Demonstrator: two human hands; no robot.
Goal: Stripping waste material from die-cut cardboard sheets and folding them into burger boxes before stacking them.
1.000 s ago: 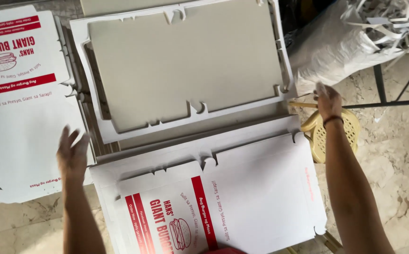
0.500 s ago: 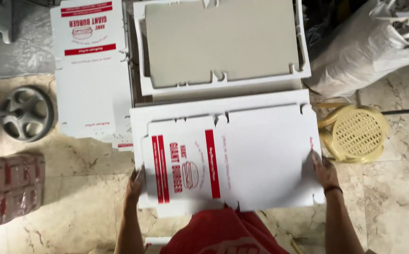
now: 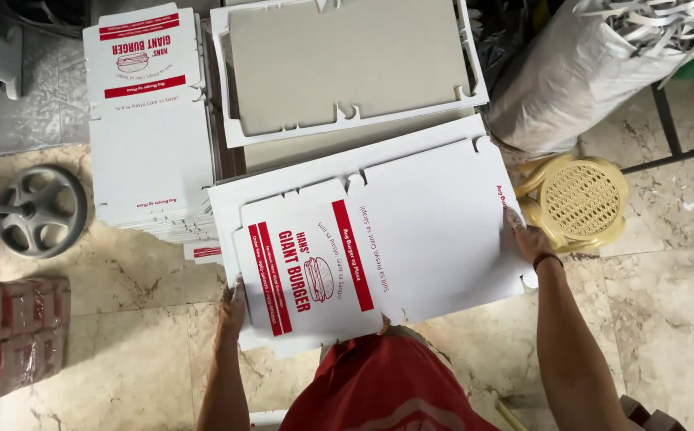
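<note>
A flat white die-cut box sheet with red stripes and a burger drawing lies across my lap, on top of a larger white sheet. My left hand grips its left edge beside the red stripes. My right hand, with a dark band at the wrist, holds its right edge. Above it lies a grey cardboard sheet inside a white cut-out frame.
A stack of printed flat boxes sits at the upper left. A yellow plastic stool stands right of my right hand, with a grey sack of white scraps behind it. A grey wheel and red wrapped bundles lie left.
The printed sheet has come away from the pile toward my body. Both hands went from reaching far forward to gripping its left and right edges, and the view tilted down.
</note>
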